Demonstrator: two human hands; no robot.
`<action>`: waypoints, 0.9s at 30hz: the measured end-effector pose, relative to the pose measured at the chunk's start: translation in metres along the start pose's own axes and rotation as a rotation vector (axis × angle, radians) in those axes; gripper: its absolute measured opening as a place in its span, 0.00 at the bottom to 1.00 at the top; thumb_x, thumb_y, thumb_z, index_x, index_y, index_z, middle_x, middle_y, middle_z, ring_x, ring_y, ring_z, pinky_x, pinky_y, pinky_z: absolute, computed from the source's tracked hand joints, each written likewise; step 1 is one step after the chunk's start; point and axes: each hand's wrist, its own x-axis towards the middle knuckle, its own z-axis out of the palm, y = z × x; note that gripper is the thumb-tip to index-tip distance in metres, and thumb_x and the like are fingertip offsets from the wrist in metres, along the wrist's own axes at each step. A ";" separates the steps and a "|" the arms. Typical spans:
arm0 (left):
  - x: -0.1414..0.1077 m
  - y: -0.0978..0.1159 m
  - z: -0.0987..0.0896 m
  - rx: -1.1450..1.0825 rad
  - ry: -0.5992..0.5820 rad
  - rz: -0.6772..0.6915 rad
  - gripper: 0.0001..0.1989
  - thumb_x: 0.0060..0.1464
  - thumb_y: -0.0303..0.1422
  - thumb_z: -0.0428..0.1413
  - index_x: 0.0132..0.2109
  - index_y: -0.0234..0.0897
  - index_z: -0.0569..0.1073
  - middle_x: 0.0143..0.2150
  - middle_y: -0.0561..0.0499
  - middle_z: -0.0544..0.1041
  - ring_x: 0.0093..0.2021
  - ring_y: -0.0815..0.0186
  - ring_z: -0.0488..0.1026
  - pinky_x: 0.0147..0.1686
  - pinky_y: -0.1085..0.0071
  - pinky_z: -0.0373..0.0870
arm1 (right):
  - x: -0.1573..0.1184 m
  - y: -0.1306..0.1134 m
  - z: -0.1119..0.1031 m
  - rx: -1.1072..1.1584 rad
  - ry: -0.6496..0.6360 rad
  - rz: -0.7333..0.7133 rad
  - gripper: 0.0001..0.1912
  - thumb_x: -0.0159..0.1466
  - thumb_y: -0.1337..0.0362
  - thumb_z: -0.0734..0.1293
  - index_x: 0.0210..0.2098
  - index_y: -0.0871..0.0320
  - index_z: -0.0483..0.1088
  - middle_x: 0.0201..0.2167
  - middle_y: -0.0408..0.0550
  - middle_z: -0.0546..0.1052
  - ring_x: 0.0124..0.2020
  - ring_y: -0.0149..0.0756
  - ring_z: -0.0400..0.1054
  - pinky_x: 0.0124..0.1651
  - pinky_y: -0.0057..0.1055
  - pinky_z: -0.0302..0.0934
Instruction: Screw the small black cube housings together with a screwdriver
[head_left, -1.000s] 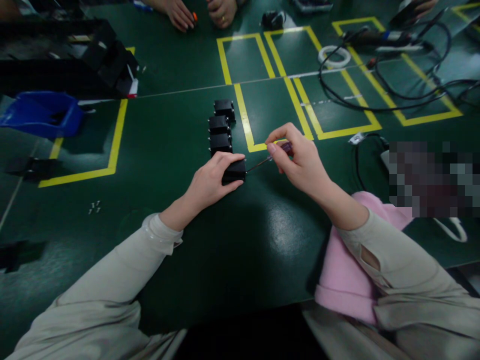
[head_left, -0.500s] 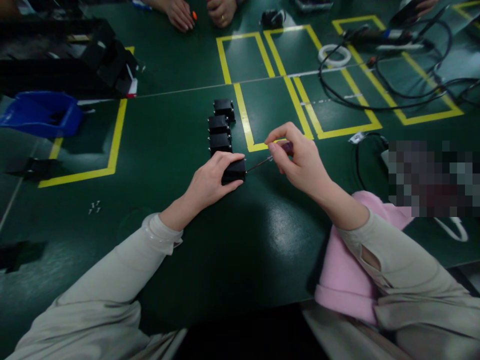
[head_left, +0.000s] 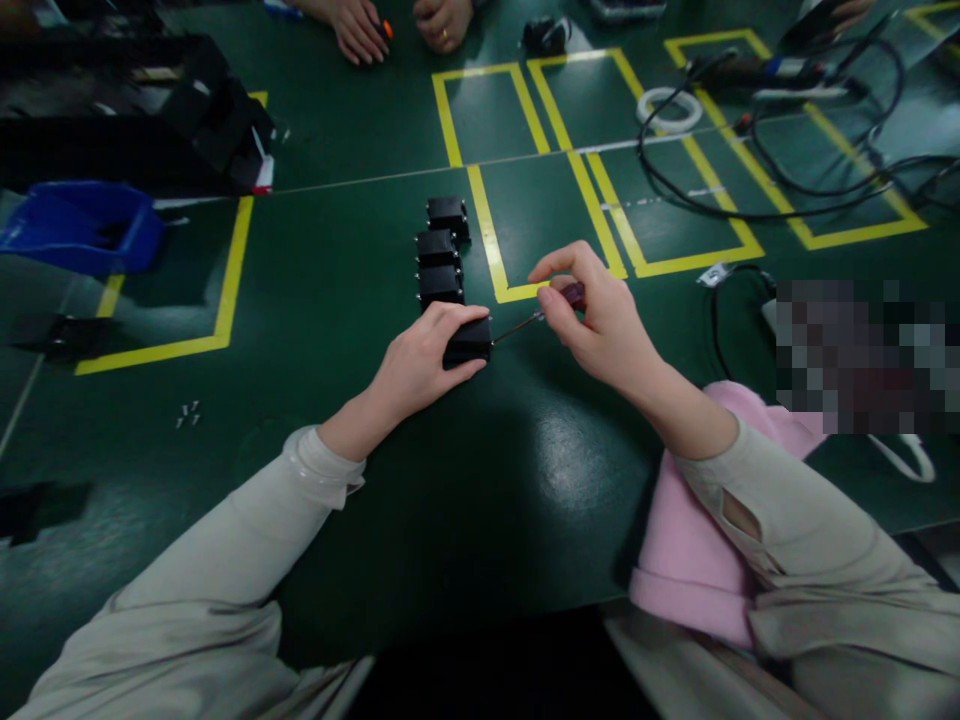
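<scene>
On the green table my left hand point(head_left: 424, 365) grips a black block point(head_left: 471, 341) between thumb and fingers. My right hand point(head_left: 592, 315) is closed around the dark red handle of a screwdriver point(head_left: 517, 326), whose tip meets the right end of that block near a small screw. Just beyond the held block, a column of similar black blocks point(head_left: 437, 247) with small silver screws at their corners runs away from me. Several loose screws point(head_left: 188, 413) lie to the left of my left forearm.
A blue bin point(head_left: 86, 228) and a black rack point(head_left: 112, 125) are at the left. Another person's hands point(head_left: 364, 30) rest at the far side. Black cables point(head_left: 750, 215), a white ring point(head_left: 669, 110) and pink cloth point(head_left: 690, 560) are at the right.
The screwdriver handle and the fingers of my right hand have shifted very slightly. My left hand and the black blocks look unmoved.
</scene>
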 end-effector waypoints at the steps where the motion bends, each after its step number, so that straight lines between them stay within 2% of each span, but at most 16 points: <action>1: 0.000 0.000 0.000 0.001 0.001 0.002 0.28 0.60 0.34 0.60 0.65 0.41 0.65 0.61 0.44 0.71 0.62 0.54 0.71 0.63 0.54 0.70 | 0.000 -0.001 0.000 -0.002 -0.001 0.004 0.05 0.71 0.62 0.60 0.43 0.55 0.65 0.27 0.37 0.69 0.21 0.24 0.62 0.30 0.29 0.59; 6: 0.000 0.000 0.000 -0.002 -0.001 0.008 0.28 0.60 0.34 0.60 0.65 0.41 0.64 0.61 0.44 0.71 0.62 0.54 0.71 0.62 0.55 0.70 | 0.001 -0.002 -0.002 -0.032 -0.009 0.011 0.09 0.71 0.58 0.61 0.36 0.54 0.65 0.23 0.36 0.66 0.20 0.24 0.61 0.28 0.29 0.55; 9: -0.001 0.000 0.000 -0.002 -0.002 0.007 0.28 0.60 0.34 0.60 0.65 0.41 0.64 0.61 0.44 0.71 0.62 0.54 0.71 0.62 0.55 0.70 | 0.001 -0.002 -0.001 -0.020 -0.008 0.011 0.05 0.71 0.62 0.60 0.40 0.54 0.65 0.25 0.37 0.66 0.21 0.25 0.61 0.29 0.30 0.57; 12: 0.000 0.000 -0.001 -0.005 -0.005 -0.002 0.28 0.60 0.34 0.60 0.65 0.42 0.64 0.61 0.44 0.71 0.62 0.53 0.71 0.62 0.54 0.71 | 0.000 -0.001 -0.001 -0.015 -0.014 0.025 0.05 0.71 0.62 0.60 0.44 0.54 0.65 0.25 0.36 0.66 0.22 0.27 0.63 0.32 0.31 0.60; 17: 0.000 0.000 -0.001 -0.003 -0.006 -0.004 0.28 0.60 0.34 0.60 0.65 0.42 0.64 0.61 0.44 0.71 0.62 0.53 0.71 0.63 0.53 0.70 | 0.000 -0.001 -0.001 -0.033 -0.015 0.032 0.08 0.71 0.58 0.61 0.38 0.54 0.65 0.26 0.36 0.67 0.20 0.24 0.60 0.28 0.29 0.56; 23: 0.000 0.000 -0.001 0.000 -0.009 -0.004 0.28 0.60 0.34 0.60 0.65 0.42 0.64 0.61 0.44 0.71 0.62 0.54 0.71 0.62 0.54 0.70 | 0.000 -0.001 -0.001 -0.034 0.001 0.007 0.05 0.70 0.63 0.60 0.45 0.55 0.64 0.26 0.36 0.66 0.23 0.26 0.63 0.31 0.30 0.59; 27: 0.000 0.000 -0.001 -0.003 -0.002 -0.002 0.27 0.60 0.34 0.60 0.65 0.42 0.64 0.61 0.44 0.71 0.62 0.53 0.72 0.62 0.54 0.70 | 0.001 -0.001 -0.001 -0.038 -0.011 0.020 0.07 0.71 0.58 0.61 0.39 0.54 0.65 0.25 0.36 0.66 0.21 0.25 0.61 0.28 0.29 0.57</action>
